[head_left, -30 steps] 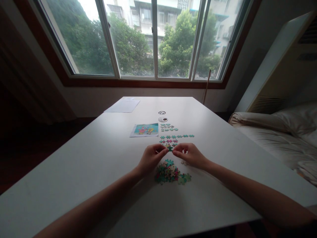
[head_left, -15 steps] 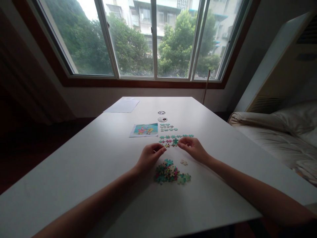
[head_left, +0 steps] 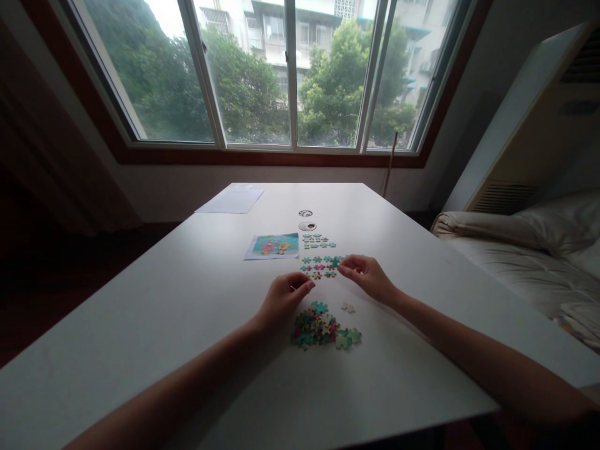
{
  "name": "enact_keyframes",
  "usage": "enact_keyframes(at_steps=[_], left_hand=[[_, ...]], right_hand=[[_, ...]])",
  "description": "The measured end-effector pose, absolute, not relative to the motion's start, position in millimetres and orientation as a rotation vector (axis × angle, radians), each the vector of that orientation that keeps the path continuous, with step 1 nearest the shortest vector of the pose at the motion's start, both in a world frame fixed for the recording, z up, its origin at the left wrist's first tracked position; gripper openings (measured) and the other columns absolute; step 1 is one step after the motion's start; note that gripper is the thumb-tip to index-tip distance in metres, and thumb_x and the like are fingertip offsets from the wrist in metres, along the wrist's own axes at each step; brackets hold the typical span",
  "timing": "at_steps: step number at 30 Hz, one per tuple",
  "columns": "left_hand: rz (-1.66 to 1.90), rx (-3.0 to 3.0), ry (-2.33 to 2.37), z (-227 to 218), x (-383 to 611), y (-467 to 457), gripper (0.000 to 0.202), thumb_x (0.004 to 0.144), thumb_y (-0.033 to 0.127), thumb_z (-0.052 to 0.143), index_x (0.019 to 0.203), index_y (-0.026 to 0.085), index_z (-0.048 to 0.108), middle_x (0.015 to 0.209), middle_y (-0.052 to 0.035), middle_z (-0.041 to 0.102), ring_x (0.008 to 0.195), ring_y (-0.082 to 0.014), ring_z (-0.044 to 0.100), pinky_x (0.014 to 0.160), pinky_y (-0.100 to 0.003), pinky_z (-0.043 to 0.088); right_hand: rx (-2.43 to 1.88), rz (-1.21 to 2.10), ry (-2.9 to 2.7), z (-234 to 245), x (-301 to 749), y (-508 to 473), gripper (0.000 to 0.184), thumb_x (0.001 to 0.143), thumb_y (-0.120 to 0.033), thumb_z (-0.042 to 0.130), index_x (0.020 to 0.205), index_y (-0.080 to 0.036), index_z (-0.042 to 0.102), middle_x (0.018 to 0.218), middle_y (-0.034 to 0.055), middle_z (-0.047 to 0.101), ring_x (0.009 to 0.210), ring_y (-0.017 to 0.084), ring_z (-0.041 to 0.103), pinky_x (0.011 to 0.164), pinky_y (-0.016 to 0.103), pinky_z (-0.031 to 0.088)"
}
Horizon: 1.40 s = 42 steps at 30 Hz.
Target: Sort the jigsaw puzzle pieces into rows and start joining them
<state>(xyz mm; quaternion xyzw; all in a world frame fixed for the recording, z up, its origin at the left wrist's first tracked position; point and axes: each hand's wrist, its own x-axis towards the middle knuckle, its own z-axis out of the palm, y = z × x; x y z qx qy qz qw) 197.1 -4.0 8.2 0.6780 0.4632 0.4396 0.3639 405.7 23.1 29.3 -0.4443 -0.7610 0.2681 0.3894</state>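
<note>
My right hand (head_left: 368, 276) pinches a green jigsaw puzzle piece (head_left: 335, 263) by its edge, over the right part of the laid-out rows of puzzle pieces (head_left: 319, 259). My left hand (head_left: 285, 295) hovers just left of those rows, with thumb and fingertips pressed together; whether anything small is between them is hidden. Nearer to me, between my forearms, lies a heap of mixed puzzle pieces (head_left: 315, 326) in green, pink and beige. One beige piece (head_left: 348, 307) rests apart from the heap, at its upper right.
A cartoon picture sheet (head_left: 272, 246) lies left of the rows. Two small round items (head_left: 307, 225) sit beyond them. White papers (head_left: 230, 201) lie at the far left of the white table (head_left: 164, 300). A padded couch (head_left: 520, 250) stands at the right, a window behind.
My right hand has moved slightly away from me with the green puzzle piece, nearer the top row of pieces. My left hand has stayed almost still.
</note>
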Motion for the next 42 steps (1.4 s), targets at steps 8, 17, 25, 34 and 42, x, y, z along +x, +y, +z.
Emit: enact_keyframes(at_steps=[8, 17, 25, 34, 42], left_hand=[[1.102, 1.776, 1.212, 11.4, 197.7, -6.1, 0.023, 0.075, 0.034, 0.054, 0.07, 0.013, 0.062, 0.061, -0.0008, 0.057, 0.059, -0.0127, 0.049, 0.055, -0.023, 0.039], [1.109, 1.758, 1.219, 11.9, 197.1, -5.8, 0.023, 0.074, 0.034, 0.054, 0.069, 0.012, 0.062, 0.061, -0.0014, 0.058, 0.059, -0.0131, 0.05, 0.055, -0.024, 0.038], [1.104, 1.721, 1.219, 12.0, 197.5, -6.0, 0.021, 0.073, 0.032, 0.055, 0.069, 0.012, 0.062, 0.061, -0.0011, 0.057, 0.059, -0.0127, 0.049, 0.055, -0.023, 0.037], [1.108, 1.734, 1.223, 9.8, 197.7, -5.4, 0.022, 0.073, 0.032, 0.054, 0.069, 0.012, 0.062, 0.061, -0.0011, 0.057, 0.058, -0.0124, 0.049, 0.055, -0.023, 0.037], [1.103, 1.723, 1.223, 11.6, 197.6, -5.8, 0.022, 0.073, 0.032, 0.054, 0.069, 0.012, 0.062, 0.061, -0.0017, 0.058, 0.058, -0.0127, 0.049, 0.055, -0.023, 0.037]], right_hand=[[-1.111, 0.555, -2.12, 41.7, 410.2, 83.0, 0.027, 0.076, -0.038, 0.053, 0.08, -0.014, 0.064, 0.071, 0.0036, 0.064, 0.06, 0.011, 0.052, 0.055, 0.022, 0.039], [-1.532, 0.436, -2.203, 30.9, 410.6, 181.1, 0.025, 0.072, -0.034, 0.057, 0.083, -0.014, 0.068, 0.08, 0.0071, 0.066, 0.072, 0.015, 0.058, 0.062, 0.023, 0.04], [-1.654, 0.399, -2.207, 16.0, 412.2, 203.0, 0.029, 0.072, -0.036, 0.057, 0.084, -0.012, 0.068, 0.076, 0.0072, 0.067, 0.066, 0.013, 0.057, 0.057, 0.021, 0.038], [-1.647, 0.339, -2.175, 3.7, 403.3, 214.6, 0.022, 0.072, -0.029, 0.06, 0.089, -0.019, 0.068, 0.082, 0.0034, 0.066, 0.071, 0.012, 0.058, 0.061, 0.019, 0.04], [-1.567, 0.325, -2.195, -2.6, 395.5, 220.9, 0.019, 0.074, -0.026, 0.057, 0.088, -0.022, 0.069, 0.085, 0.0017, 0.066, 0.077, 0.013, 0.058, 0.066, 0.019, 0.041]])
